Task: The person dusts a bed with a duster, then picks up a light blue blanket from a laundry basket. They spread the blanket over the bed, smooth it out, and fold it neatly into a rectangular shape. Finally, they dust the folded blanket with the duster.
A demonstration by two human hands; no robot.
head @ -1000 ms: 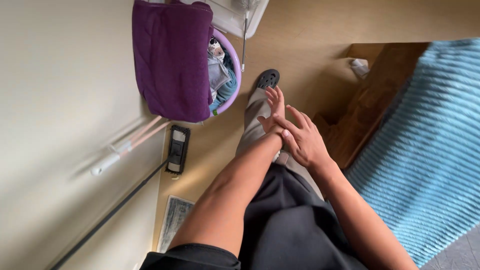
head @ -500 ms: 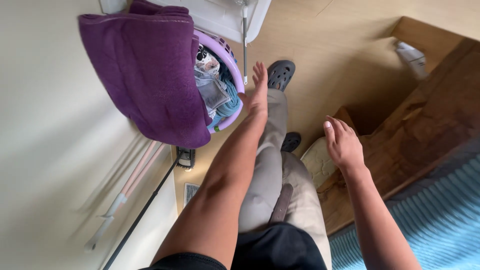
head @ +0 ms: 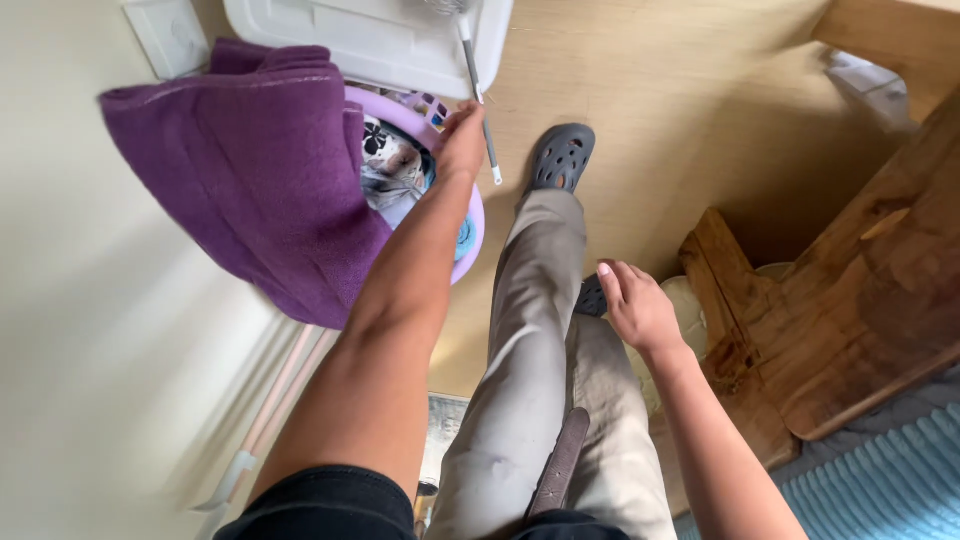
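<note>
L hand [head: 462, 135] reaching far over lilac laundry basket [head: 470, 235], finger state can't tell; R hand [head: 635, 305] open, idle; next needs a grip on clothes [head: 392, 172].

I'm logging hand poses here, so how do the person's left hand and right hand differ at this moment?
The left hand is stretched far forward to the rim of the lilac laundry basket, beside the purple towel; the right hand hangs back near the knee, above the trousers. The left hand's fingers curl at the basket's edge; the right hand's fingers are loosely spread and touch nothing. Both are bare and hold nothing clearly visible.
</note>
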